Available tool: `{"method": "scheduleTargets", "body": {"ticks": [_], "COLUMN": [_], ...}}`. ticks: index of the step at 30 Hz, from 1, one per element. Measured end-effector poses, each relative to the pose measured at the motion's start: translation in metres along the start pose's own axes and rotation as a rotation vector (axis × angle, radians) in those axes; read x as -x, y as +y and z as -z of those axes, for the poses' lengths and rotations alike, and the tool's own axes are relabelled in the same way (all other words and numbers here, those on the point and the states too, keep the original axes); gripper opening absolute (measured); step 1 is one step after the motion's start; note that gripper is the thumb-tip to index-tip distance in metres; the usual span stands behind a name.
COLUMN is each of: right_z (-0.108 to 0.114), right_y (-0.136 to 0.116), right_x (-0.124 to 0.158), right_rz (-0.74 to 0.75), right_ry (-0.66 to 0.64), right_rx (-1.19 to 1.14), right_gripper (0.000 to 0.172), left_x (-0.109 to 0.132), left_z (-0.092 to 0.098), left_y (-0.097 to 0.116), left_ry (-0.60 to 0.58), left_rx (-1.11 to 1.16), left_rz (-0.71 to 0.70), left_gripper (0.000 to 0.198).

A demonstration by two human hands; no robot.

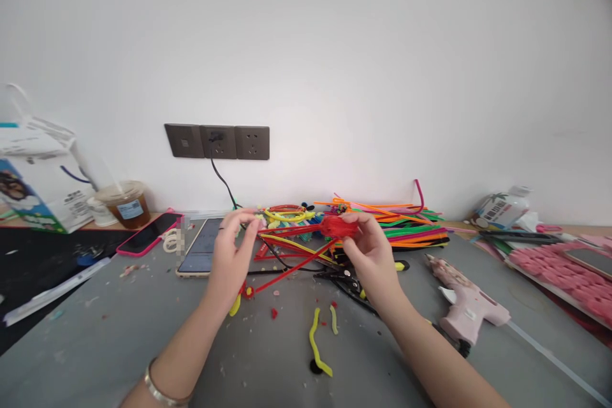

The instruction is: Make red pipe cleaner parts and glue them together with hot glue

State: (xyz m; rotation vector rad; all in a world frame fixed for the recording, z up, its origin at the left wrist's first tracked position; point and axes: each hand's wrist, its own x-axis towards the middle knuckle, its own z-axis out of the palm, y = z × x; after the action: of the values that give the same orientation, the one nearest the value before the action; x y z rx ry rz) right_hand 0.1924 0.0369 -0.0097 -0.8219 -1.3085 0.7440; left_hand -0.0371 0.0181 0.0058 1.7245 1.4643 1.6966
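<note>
My right hand (370,248) is closed around a small red pipe-cleaner bundle (338,227), held above the grey table (143,331). Red pipe-cleaner stems (291,264) trail from the bundle down to the left. My left hand (232,255) pinches the far end of one red stem near its fingertips. A bracelet sits on my left wrist. Both hands hover over the middle of the table, in front of a pile of coloured pipe cleaners (406,223).
A pink glue gun (466,303) lies at right, pliers (344,280) under my right hand, yellow scraps (316,344) in front. Two phones (201,245) (148,233), a drink cup (125,203) and a carton (38,185) stand at left. Pink foam sheets (559,271) at right.
</note>
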Motion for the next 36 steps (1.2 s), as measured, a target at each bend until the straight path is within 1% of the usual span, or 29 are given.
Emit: {"method": "scheduleTargets", "body": {"ticks": [1,2,3,5,7,9,11,13,15,19,23,27,36], "right_z": [-0.002,-0.003,-0.005,-0.007,-0.009,-0.010,-0.012,-0.013,-0.013,-0.013,-0.013,-0.013,-0.014], "right_y": [0.000,0.000,0.001,0.001,0.001,-0.002,-0.005,-0.009,-0.013,-0.017,-0.020,-0.021,-0.023], "right_x": [0.002,0.004,0.006,0.009,0.012,0.014,0.016,0.018,0.020,0.022,0.022,0.022,0.024], "right_rz": [0.011,0.021,0.030,0.037,0.039,0.033,0.021,0.016,0.028,0.078,0.157,0.197,0.134], "right_ry": [-0.059,-0.109,-0.151,-0.210,-0.256,-0.304,-0.354,-0.390,-0.406,-0.428,-0.444,-0.456,-0.451], "right_rx": [-0.005,-0.010,-0.015,-0.031,-0.065,-0.105,-0.145,-0.168,-0.168,-0.104,-0.043,-0.043,-0.115], "right_gripper": [0.023,0.023,0.023,0.022,0.020,0.020,0.021,0.023,0.024,0.028,0.029,0.026,0.011], "left_x": [0.003,0.006,0.008,0.012,0.015,0.018,0.021,0.023,0.024,0.023,0.021,0.022,0.026], "left_z": [-0.002,-0.004,-0.006,-0.009,-0.011,-0.012,-0.014,-0.016,-0.017,-0.020,-0.020,-0.019,-0.019], "left_y": [0.002,0.003,0.005,0.007,0.009,0.010,0.011,0.012,0.013,0.016,0.019,0.019,0.021], "left_ry": [-0.068,-0.114,-0.149,-0.206,-0.248,-0.304,-0.373,-0.411,-0.415,-0.422,-0.397,-0.389,-0.443], "left_rx": [-0.035,-0.058,-0.070,-0.059,0.009,0.095,0.144,0.160,0.217,0.417,0.529,0.549,0.490], "left_rz": [-0.057,-0.107,-0.148,-0.178,-0.167,-0.140,-0.108,-0.068,-0.023,0.048,0.020,-0.009,-0.060], "left_gripper": [0.023,0.027,0.026,0.024,0.016,0.003,0.027,0.044,0.046,0.034,0.030,0.022,0.017]}}
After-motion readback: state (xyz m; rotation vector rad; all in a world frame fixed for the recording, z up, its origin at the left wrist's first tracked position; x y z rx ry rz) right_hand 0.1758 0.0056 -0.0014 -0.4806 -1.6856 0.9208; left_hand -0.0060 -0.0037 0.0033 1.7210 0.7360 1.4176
